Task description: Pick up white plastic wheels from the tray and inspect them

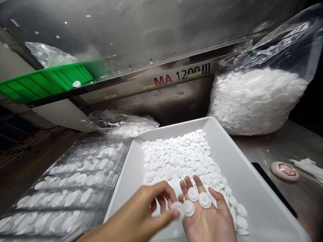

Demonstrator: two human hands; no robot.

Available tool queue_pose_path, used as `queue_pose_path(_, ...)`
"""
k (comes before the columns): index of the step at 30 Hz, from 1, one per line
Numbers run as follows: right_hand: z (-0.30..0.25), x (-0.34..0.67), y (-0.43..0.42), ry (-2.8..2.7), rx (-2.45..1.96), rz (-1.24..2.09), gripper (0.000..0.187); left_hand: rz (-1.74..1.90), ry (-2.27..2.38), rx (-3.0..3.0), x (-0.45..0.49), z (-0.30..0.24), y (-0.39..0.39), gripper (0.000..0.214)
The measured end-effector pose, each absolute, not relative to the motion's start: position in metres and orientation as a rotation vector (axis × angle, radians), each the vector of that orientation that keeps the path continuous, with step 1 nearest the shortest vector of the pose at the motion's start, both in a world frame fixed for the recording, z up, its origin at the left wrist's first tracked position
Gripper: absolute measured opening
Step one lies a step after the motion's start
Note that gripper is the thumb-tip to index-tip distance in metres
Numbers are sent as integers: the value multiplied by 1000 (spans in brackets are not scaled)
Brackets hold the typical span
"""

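My left hand (148, 208) pinches a round white plastic disc (178, 207) between thumb and fingertips, slightly blurred. Palm up beside it, my right hand (207, 222) holds several white discs (205, 200) on its palm and fingers, each with a raised round centre. One of these discs (189, 209) lies right at the left fingertips. Both hands are over a grey plastic bin (228, 156), inside which many similar loose discs (181, 154) are spread.
Left of the bin, clear trays (63, 188) hold rows of white discs. A big clear bag (254, 101) of discs stands back right; a smaller bag (126, 124) lies behind. A green bin (45, 84), a dark flat object (272, 188) and a pink oval object (285, 171) are nearby.
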State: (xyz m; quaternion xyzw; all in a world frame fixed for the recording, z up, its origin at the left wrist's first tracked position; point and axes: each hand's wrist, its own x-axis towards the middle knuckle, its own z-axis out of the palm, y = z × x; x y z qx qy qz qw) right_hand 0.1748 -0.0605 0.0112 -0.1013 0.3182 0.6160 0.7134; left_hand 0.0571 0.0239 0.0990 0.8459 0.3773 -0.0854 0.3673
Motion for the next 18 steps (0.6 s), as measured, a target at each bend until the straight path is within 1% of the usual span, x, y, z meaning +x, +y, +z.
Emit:
queue_pose_path(1,16,171,-62,695,-220,1401,33,-138,967,2159,57,102,11,15)
queue_pose_path(4,31,162,-66,663,-230,1477,30,-39,889,2189,54,94,-11,17)
queue_pose_path(9,45,158,-72,701,-269,1494,30,147,773,2415,42,80,-17,16)
queue_pose_path(11,47,156,-75,683,-250,1481,28,254,713,2508,40,81,-17,20)
queue_pose_path(15,48,151,-82,526,-287,1463,31,438,580,2654,38,86,-19,32)
queue_pose_path(16,49,150,-83,479,-299,1465,31,445,518,2682,36,87,-20,30)
queue_pose_path(18,52,147,-87,401,-310,1475,30,463,405,2773,30,87,-24,15)
